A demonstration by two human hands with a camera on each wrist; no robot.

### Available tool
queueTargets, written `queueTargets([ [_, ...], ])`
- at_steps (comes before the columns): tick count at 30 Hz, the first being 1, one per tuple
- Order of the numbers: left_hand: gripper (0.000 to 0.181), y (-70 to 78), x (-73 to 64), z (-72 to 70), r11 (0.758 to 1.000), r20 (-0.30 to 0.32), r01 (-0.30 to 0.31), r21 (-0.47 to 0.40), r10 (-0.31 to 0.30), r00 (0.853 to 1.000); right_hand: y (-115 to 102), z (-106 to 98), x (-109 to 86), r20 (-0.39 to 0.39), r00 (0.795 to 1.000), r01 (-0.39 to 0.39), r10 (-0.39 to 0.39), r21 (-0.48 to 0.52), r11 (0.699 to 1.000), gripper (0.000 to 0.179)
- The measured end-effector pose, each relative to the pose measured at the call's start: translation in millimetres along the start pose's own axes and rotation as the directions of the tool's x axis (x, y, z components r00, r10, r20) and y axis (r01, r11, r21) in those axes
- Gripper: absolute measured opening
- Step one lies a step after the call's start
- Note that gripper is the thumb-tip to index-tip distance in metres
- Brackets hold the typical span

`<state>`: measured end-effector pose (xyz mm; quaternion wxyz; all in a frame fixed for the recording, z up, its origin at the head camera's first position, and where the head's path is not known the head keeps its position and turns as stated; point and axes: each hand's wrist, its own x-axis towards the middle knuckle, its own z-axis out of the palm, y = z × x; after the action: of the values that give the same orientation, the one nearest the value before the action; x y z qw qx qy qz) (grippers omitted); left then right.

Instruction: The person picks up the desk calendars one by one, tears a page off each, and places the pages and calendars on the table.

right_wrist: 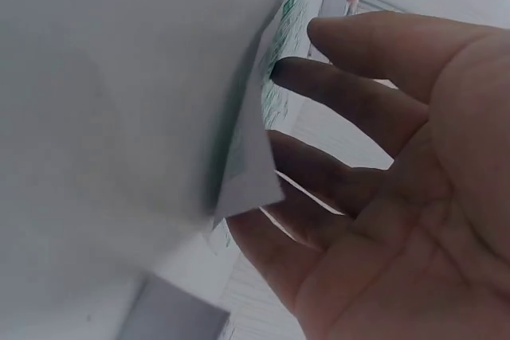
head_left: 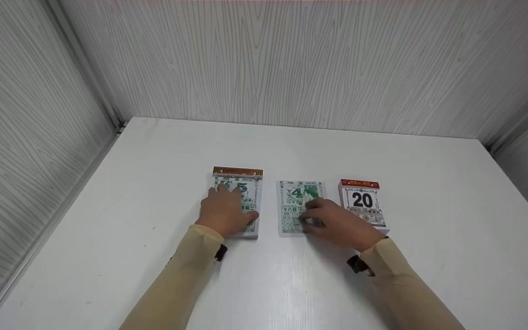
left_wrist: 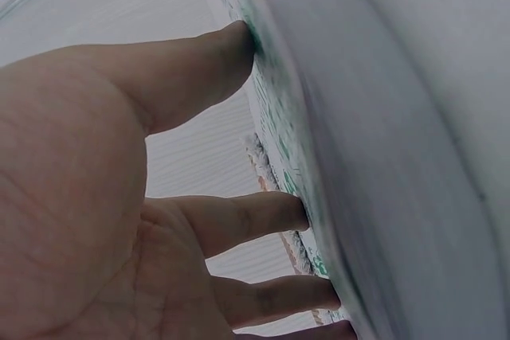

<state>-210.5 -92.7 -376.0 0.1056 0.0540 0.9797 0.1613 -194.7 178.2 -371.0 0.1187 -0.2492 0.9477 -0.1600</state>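
A thick tear-off calendar [head_left: 254, 195] with a green 5 and a brown-and-gold top strip lies flat on the table. My left hand [head_left: 222, 211] rests on it, fingers spread; in the left wrist view the thumb [left_wrist: 215, 57] and fingertips touch the printed face. To its right lies a loose calendar sheet [head_left: 291, 201] with a green 4. My right hand [head_left: 342, 224] is over the sheet's right side with its fingertips touching it. The right wrist view shows one corner of the sheet [right_wrist: 251, 177] lifted against the fingers, while the thumb stands apart.
A smaller calendar block [head_left: 362, 199] with a red top and a black 20 lies right of the sheet, partly behind my right hand. The white table [head_left: 264, 284] meets wood-grain panels [head_left: 264, 64] at the back and sides.
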Motion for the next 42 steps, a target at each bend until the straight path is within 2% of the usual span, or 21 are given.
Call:
queueTargets([
  [7, 0.075, 2.5, -1.1, -0.4, 1.0, -0.012, -0.008, -0.002, 0.008, 1.0, -6.0, 5.6, 3.4, -0.013, 0.997, 0.082, -0.082, -0.02, 0.996, 0.029],
  [22, 0.074, -0.3, 1.5, 3.5, 0.999, -0.032, -0.032, 0.0, 0.032, 0.999, -13.8, 11.2, 6.7, 0.021, 0.994, 0.108, -0.106, -0.074, 0.991, 0.035],
  [26, 0.074, -0.7, 0.6, 2.8, 1.0, -0.029, -0.021, -0.004, 0.02, 0.999, -13.2, 8.7, 6.0, 0.019, 0.989, 0.148, -0.147, -0.064, 0.987, 0.036],
  [28, 0.074, -0.8, 0.5, 2.3, 1.0, -0.025, -0.019, -0.006, 0.019, 1.0, -12.1, 2.9, 3.7, 0.013, 0.99, 0.142, -0.142, -0.037, 0.989, 0.038],
  [32, 0.073, -0.2, -0.2, 1.4, 1.0, -0.019, -0.022, -0.006, 0.022, 1.0, -3.1, -20.7, -4.2, -0.015, 1.0, 0.024, -0.023, 0.048, 0.999, 0.044],
  [35, 0.074, -0.3, 0.3, 2.1, 1.0, -0.021, -0.026, 0.004, 0.026, 0.999, 15.0, -42.7, -12.6, -0.068, 0.994, -0.076, 0.082, 0.084, 0.994, 0.043],
  [39, 0.075, -1.2, 1.4, 3.6, 1.0, -0.024, -0.028, 0.01, 0.028, 0.999, 48.3, -64.4, -25.6, -0.126, 0.972, -0.19, 0.201, 0.094, 0.977, 0.043],
  [42, 0.075, -2.0, 1.8, 3.3, 1.0, -0.025, -0.026, 0.01, 0.027, 0.999, 68.5, -70.8, -32.6, -0.103, 0.936, -0.329, 0.338, 0.095, 0.94, 0.052],
])
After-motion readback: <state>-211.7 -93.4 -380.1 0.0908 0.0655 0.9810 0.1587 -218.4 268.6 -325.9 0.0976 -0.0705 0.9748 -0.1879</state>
